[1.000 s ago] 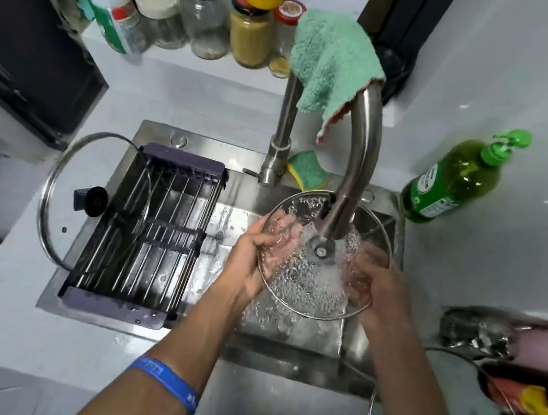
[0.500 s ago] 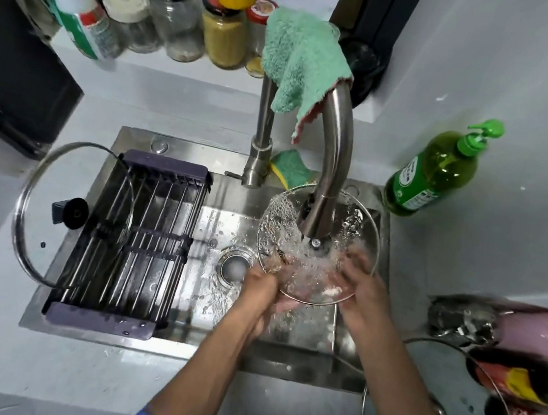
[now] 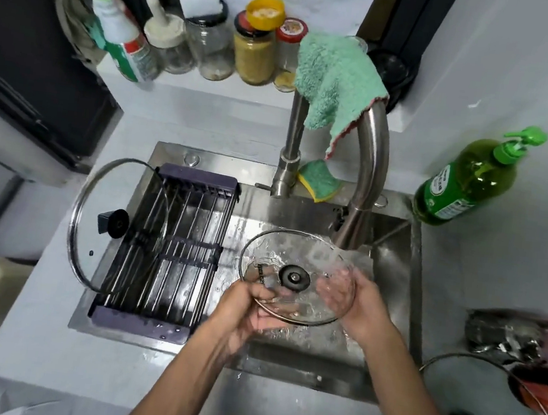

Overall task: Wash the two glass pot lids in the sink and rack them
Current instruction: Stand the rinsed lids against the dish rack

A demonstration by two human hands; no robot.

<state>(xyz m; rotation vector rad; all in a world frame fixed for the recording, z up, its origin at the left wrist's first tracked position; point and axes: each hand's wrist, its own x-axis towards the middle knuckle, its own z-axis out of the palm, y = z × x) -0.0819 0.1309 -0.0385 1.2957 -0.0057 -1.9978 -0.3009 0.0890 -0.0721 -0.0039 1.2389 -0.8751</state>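
A small glass pot lid (image 3: 293, 261) with a dark centre knob is held over the steel sink (image 3: 396, 243), just left of the faucet spout. My left hand (image 3: 246, 311) grips its near-left rim. My right hand (image 3: 354, 303) holds its right rim, fingers seen through the wet glass. A larger glass lid (image 3: 90, 229) with a black knob stands on edge, leaning at the left end of the dark dish rack (image 3: 171, 246) that spans the sink's left half.
The curved faucet (image 3: 370, 171) carries a green cloth (image 3: 332, 83). A green-yellow sponge (image 3: 319, 180) lies behind it. A green soap bottle (image 3: 465, 182) stands at the right. Jars and bottles line the back ledge. Another glass lid (image 3: 483, 398) and packets sit at the right counter.
The small lid has moved left and out from under the spout, turned so its knob faces up. Foam and running water on it are gone. The camera view shifted right.
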